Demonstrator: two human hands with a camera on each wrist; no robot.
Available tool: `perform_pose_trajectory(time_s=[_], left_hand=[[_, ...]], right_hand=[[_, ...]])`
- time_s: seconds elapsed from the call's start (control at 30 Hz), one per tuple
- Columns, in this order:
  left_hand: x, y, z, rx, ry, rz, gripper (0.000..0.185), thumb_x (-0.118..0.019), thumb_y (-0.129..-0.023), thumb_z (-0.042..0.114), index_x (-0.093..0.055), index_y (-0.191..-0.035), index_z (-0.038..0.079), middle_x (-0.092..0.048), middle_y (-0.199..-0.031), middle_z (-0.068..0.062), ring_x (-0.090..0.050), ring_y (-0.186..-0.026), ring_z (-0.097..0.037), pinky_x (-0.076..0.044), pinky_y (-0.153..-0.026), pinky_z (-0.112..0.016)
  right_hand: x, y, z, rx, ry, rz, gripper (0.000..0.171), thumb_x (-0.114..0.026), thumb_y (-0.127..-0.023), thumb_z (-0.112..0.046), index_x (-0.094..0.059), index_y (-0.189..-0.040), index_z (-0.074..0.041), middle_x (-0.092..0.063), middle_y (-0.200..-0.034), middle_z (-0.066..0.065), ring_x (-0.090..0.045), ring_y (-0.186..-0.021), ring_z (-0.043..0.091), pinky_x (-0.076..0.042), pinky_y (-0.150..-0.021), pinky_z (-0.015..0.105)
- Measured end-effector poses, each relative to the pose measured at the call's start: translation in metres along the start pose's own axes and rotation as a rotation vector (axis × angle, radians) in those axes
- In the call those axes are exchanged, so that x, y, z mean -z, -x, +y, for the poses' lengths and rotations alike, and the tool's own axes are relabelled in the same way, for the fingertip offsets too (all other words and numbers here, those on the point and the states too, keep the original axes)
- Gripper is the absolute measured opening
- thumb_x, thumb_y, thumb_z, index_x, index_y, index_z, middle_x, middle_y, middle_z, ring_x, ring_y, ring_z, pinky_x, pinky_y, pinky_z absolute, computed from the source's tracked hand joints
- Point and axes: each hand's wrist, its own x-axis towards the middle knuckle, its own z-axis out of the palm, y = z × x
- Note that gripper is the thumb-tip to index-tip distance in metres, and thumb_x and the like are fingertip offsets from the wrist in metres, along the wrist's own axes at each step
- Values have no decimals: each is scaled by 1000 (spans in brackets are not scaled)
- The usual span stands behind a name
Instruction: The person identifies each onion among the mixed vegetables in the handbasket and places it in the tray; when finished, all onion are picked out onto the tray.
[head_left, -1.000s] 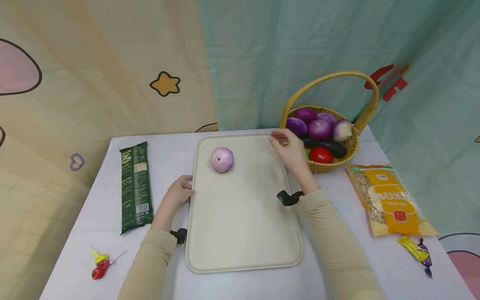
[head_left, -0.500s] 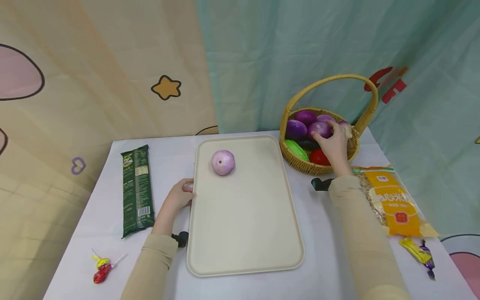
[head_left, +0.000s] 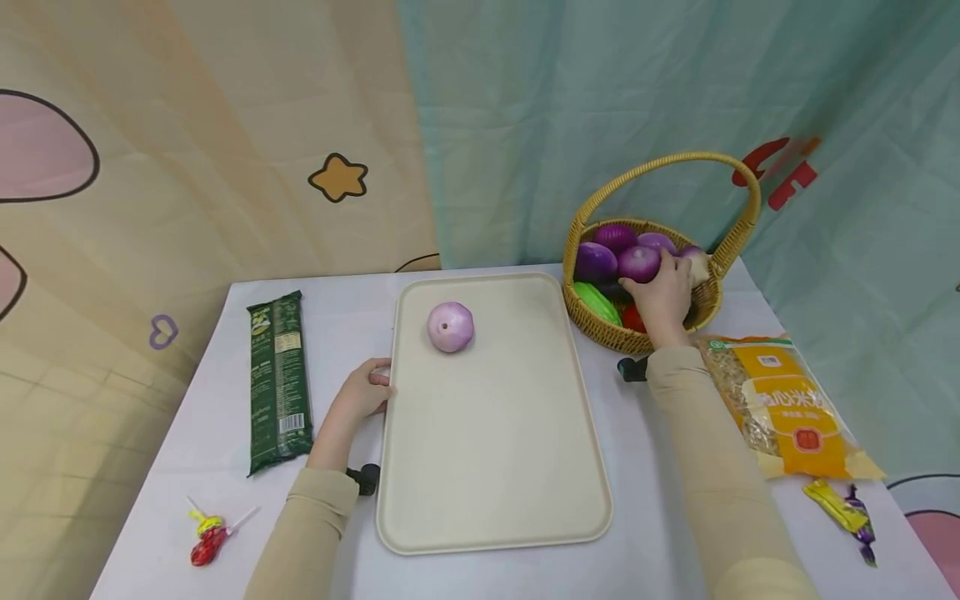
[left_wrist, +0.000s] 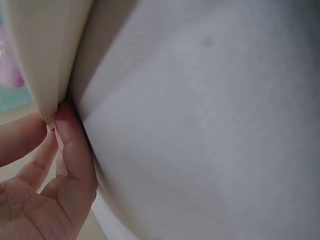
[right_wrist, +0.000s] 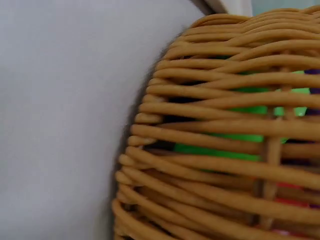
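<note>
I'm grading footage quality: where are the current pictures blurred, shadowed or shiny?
Head view: mostly clear, glints on the yellow bag; left wrist: tablecloth shaded beside the tray, onion blurred at left edge; right wrist: tablecloth soft, dark shadow along the basket.

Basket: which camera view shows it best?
The head view: the basket lies fully inside the frame, handle included, though the right hand covers part of it. The right wrist view gives only a close-up of its woven side, cut off by the picture edge. The left wrist view doesn't show it.
</note>
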Motion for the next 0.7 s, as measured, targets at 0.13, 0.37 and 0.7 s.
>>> perform_pose_trajectory(time_s=[0.13, 0.37, 0.7], left_hand=[[0, -1, 0, 4, -4, 3, 56, -57, -92, -3, -42, -146, 3, -55, -106, -16, -60, -85, -20, -57, -71, -28], [-1, -1, -3, 10, 13, 0, 55, -56, -92, -3, -43, -146, 4, -54, -110, -18, -62, -84, -21, -58, -72, -29], [0, -3, -1, 23, 4, 4, 56, -57, -92, -2, -44, -146, 6, -55, -110, -17, -61, -82, -20, -56, -69, -26]], right_hand=[[-4, 2, 1, -32, 8, 41, 84, -75, -87, -33, -31, -152, -2, -30, -144, 26, -36, -132, 48, -35, -109, 62], [-12, -3, -2, -22, -14, 87, 80, -78, -83, -33, -34, -139, 2, -41, -140, 27, -45, -127, 48, -38, -107, 59], [-7, 3, -10, -20, -104, 119, 87, -77, -83, -33, -26, -148, -4, -35, -145, 24, -45, -127, 49, -37, -109, 59]])
